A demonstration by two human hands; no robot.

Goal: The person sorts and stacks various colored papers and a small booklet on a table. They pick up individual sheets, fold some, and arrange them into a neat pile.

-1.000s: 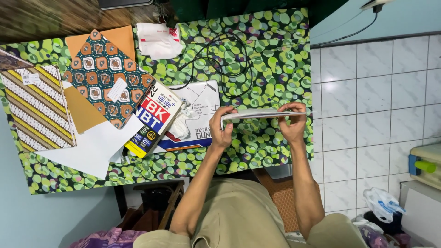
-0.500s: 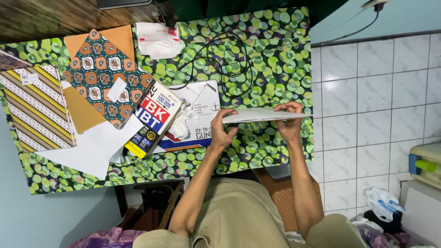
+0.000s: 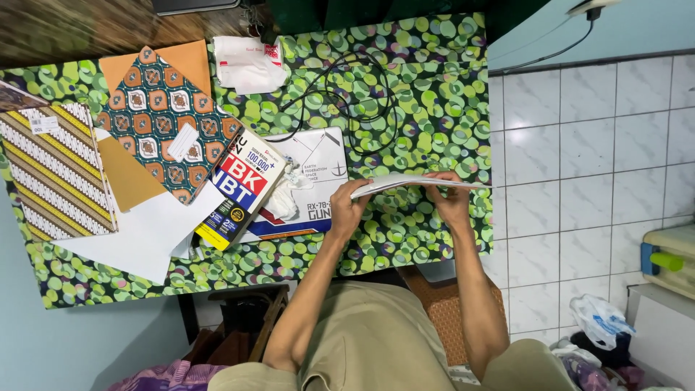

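A thin white sheet [image 3: 405, 182], seen almost edge-on, was held just above the right part of the tabletop [image 3: 427, 94], which was covered by a cloth with green spots. Its left end was gripped by the left hand [image 3: 349, 210], the fingers closed around the edge. Its right part was pinched by the right hand [image 3: 450, 201], the fingers closed over the top of the sheet. Just left of the left hand lay a white box [image 3: 311, 181] with a thick red, white and yellow book [image 3: 239, 190] resting on it. A black cable [image 3: 355, 94] was looped on the cloth beyond the sheet. Patterned papers [image 3: 156, 119] and a plain white paper [image 3: 145, 232] were spread at the left end.
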